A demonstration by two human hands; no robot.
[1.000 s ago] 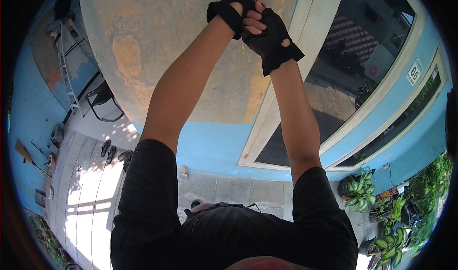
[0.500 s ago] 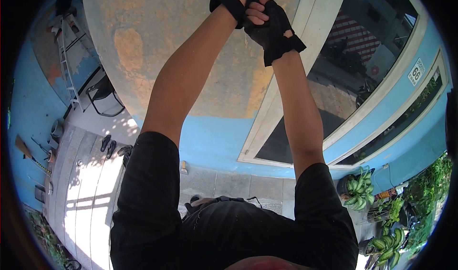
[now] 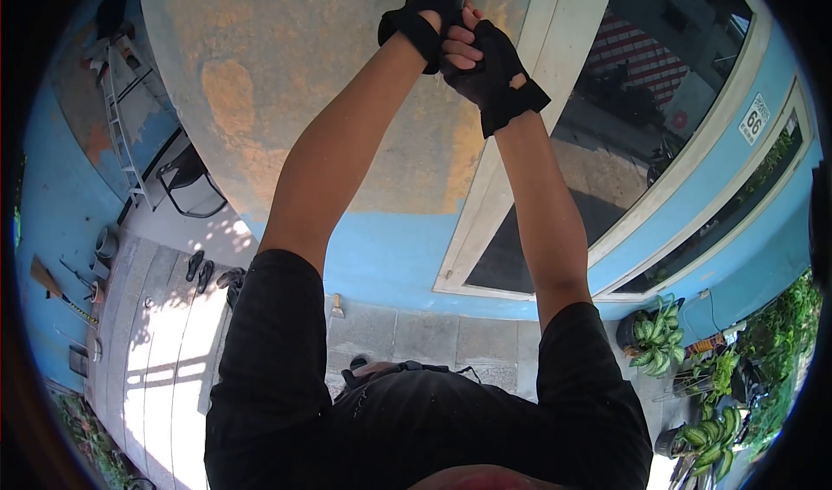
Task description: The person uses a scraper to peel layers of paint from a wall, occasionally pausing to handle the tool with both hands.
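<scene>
Both arms reach up to the top of the head view, in front of a wall (image 3: 347, 174) with patches of bare grey, orange and light blue. My left hand (image 3: 438, 12), in a black fingerless glove, is closed; what it grips is hidden. Just below and to its right, touching it, my right hand (image 3: 485, 65) wears a matching glove, with its fingers curled round something I cannot make out. A pale window frame (image 3: 555, 35) runs close beside my right hand.
A ladder (image 3: 121, 126) and black chair (image 3: 186, 178) stand at the left. Sandals (image 3: 204, 275) and a scraper-like tool (image 3: 337, 306) lie on the floor. Potted plants (image 3: 659, 338) are at the lower right, below a dark glass window (image 3: 641, 100).
Both hands, still together, went slightly up in the view half a second ago and are now lower again. The wall and window have shifted slightly in the view.
</scene>
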